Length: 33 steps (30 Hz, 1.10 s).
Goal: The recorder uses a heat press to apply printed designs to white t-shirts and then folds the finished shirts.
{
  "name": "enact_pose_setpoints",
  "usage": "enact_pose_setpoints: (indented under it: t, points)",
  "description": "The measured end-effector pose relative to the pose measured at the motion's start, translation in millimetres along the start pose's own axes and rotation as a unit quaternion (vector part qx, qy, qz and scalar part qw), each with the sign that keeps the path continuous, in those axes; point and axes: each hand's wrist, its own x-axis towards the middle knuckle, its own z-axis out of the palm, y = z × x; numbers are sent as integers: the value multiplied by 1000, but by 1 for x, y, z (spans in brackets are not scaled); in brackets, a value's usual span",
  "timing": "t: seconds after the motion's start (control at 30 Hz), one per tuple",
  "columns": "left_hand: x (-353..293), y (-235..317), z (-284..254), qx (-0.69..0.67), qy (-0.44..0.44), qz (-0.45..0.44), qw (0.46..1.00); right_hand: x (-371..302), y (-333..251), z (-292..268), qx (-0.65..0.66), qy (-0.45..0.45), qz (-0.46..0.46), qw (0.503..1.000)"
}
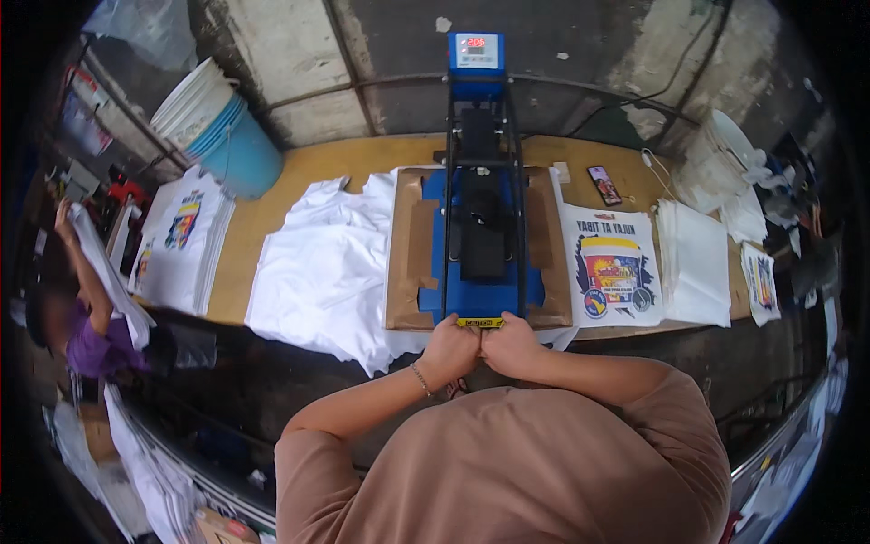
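A blue heat press point(483, 243) stands on the wooden table point(272, 213), its upper plate down over brown paper sheets. Both my hands grip the press handle point(480, 322) at its near edge, side by side: my left hand point(450, 348) on the left, with a thin bracelet on the wrist, and my right hand point(510, 344) touching it on the right. A pile of white shirts point(322, 267) lies just left of the press. To the right of the press lies a printed transfer sheet point(612, 265) with a colourful design.
A stack of printed white shirts point(181, 240) sits at the table's left end, beside nested buckets point(222, 127). More white sheets point(696, 263) and a phone point(604, 185) lie to the right. Another person point(86, 308) at far left handles white cloth.
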Motion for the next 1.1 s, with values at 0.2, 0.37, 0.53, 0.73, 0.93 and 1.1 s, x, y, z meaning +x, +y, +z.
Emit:
enact_pose_setpoints:
  t: [0.2,0.37,0.53,0.73,0.93,1.1]
  points:
    - [3,-2,-35,-30,34,62,997,-3,-2,-22,-8,99,-48,994]
    - [0,12,-128,-10,100,68,993,-20,-14,-117,-34,91,-62,993]
    - [-8,12,-221,-40,180,105,977,-47,-16,-202,12,231,-35,972]
    - [-71,-24,-218,-137,468,79,869,-135,61,-135,325,641,293,631]
    - [-74,-26,-140,-258,557,12,789,-118,69,50,206,391,493,749]
    - [-64,-3,-114,-352,490,34,797,-53,68,97,97,364,555,741]
